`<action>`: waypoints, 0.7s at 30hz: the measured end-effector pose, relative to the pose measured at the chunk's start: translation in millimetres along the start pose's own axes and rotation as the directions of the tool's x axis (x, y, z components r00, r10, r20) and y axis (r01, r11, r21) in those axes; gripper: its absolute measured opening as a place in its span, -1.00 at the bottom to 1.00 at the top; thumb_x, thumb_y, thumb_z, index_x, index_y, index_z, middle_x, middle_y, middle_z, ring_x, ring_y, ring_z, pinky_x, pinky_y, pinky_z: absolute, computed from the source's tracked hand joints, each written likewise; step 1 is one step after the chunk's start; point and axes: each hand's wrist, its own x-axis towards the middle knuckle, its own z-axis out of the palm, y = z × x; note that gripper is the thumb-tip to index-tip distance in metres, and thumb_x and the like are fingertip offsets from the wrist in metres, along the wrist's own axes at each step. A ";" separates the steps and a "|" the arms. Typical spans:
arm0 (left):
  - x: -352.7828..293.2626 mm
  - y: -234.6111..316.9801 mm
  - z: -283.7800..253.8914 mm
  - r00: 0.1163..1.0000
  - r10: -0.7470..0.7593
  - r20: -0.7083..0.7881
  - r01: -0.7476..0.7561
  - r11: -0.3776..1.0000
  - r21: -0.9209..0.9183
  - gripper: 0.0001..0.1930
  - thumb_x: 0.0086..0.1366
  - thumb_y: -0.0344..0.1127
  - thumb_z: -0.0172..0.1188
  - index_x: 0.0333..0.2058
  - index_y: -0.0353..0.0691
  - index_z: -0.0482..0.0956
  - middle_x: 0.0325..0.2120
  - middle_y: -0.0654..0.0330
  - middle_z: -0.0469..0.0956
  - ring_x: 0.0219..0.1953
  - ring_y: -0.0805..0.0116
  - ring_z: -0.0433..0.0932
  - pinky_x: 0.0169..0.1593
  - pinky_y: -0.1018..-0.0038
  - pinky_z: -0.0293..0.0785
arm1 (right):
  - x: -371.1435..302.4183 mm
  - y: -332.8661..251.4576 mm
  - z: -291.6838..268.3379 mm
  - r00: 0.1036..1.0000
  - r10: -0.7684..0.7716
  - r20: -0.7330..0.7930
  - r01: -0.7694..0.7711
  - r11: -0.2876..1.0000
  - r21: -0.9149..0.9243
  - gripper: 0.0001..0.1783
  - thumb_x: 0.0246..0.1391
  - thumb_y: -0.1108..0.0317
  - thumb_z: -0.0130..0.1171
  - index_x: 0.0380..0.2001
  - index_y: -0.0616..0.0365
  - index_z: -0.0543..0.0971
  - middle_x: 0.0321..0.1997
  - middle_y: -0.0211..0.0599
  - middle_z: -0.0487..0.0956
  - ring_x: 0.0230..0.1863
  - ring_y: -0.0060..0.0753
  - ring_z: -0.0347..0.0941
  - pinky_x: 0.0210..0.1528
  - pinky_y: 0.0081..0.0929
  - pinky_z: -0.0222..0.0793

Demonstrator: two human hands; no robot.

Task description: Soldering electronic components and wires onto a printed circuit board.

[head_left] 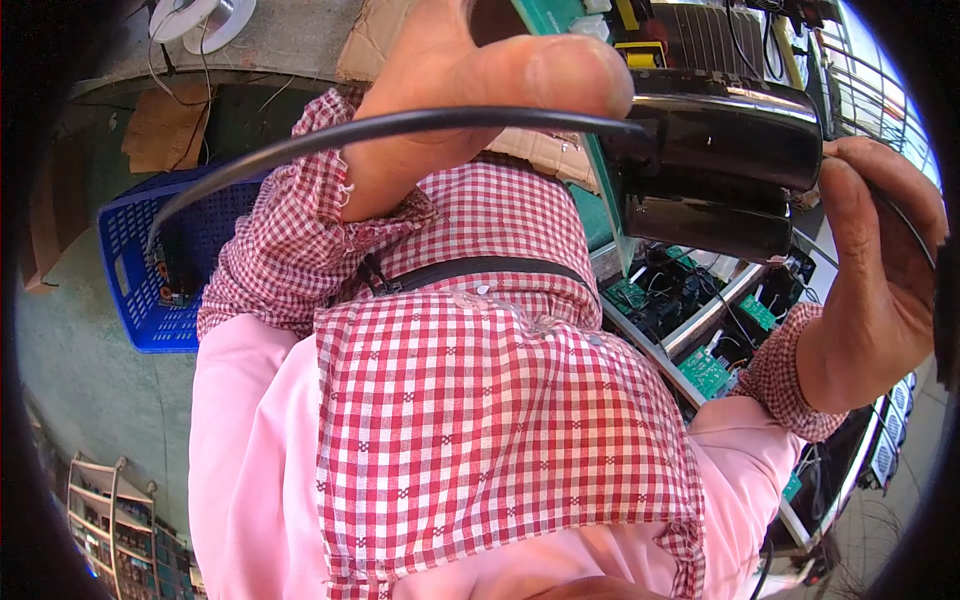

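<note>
My L hand [465, 85] is closed on the edge of the green board [552, 15], thumb across the near face, other fingers mostly hidden behind, so I can't see how deep that grip goes. My R hand [872, 262] is half curled at the far end, thumb & forefinger nearly together just beside the upper black cylinder [735, 125]; can't tell if they touch it or pinch the thin wire [910, 225] running by the palm. Board's held up, approx. on edge, in front of the body's R side, w/ that cyl. & the lower black cylinder [710, 225] sticking out toward the R hand. Main nuisance: the thick black cable [400, 122], arcing in front of the L wrist & thumb base to the cyl. end by the board. The cyls. also block my view of what's behind. Beyond the board, up top: yellow parts [640, 55] and a dark ribbed part [700, 40]. Below the cyls., a metal frame [715, 310] w/ small green circuit boards [705, 372] & loose wiring. Checked apron [500, 420] fills the middle. Off L: blue crate [165, 338] on the floor, cardboard piece [165, 130] behind it, then the grey bench [285, 45] w/ a white spool [228, 25]; metal rack [97, 490] bottom L.
</note>
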 end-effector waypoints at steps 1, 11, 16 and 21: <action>-9.1 -2.9 -8.3 0.998 0.049 0.044 -0.058 0.968 0.245 -0.50 0.39 -0.05 0.14 0.10 -0.33 0.35 0.05 0.15 0.54 0.01 0.37 0.51 0.23 0.31 0.29 | 0.6 0.3 0.7 1.000 0.002 -0.006 -0.002 1.000 -0.012 -0.87 0.09 0.36 0.35 -0.27 0.09 0.72 -0.26 -0.22 0.71 -0.15 -0.26 0.67 -0.03 -0.30 0.57; -33.4 -29.3 -49.8 0.931 0.224 0.289 -0.366 0.556 0.746 -0.39 0.32 0.08 0.19 0.11 -0.31 0.36 0.07 0.17 0.50 0.00 0.41 0.46 0.17 0.35 0.28 | 2.8 -1.5 4.6 0.998 0.035 -0.053 -0.040 0.995 -0.089 -0.86 0.11 0.33 0.34 -0.26 0.06 0.73 -0.26 -0.23 0.71 -0.13 -0.27 0.66 -0.02 -0.26 0.55; -30.0 -12.1 -55.5 0.898 0.288 0.331 -0.303 -0.139 0.943 -0.27 0.20 0.23 0.27 0.07 -0.30 0.38 -0.12 0.24 0.57 -0.21 0.40 0.47 -0.05 0.42 0.39 | 6.6 -0.1 -1.3 0.998 0.008 0.061 -0.007 1.000 -0.020 -0.83 0.11 0.34 0.33 -0.20 0.07 0.72 -0.21 -0.22 0.70 -0.10 -0.26 0.65 -0.01 -0.27 0.53; -38.7 -2.6 -25.1 0.968 0.236 0.082 -0.081 -0.011 0.997 -0.25 0.09 0.23 0.37 0.02 -0.28 0.42 -0.23 0.26 0.57 -0.26 0.37 0.46 -0.13 0.43 0.41 | -0.7 -1.1 2.6 0.999 0.040 0.004 -0.040 0.999 -0.008 -0.81 0.11 0.38 0.33 -0.18 0.08 0.71 -0.20 -0.22 0.70 -0.10 -0.26 0.64 -0.02 -0.29 0.53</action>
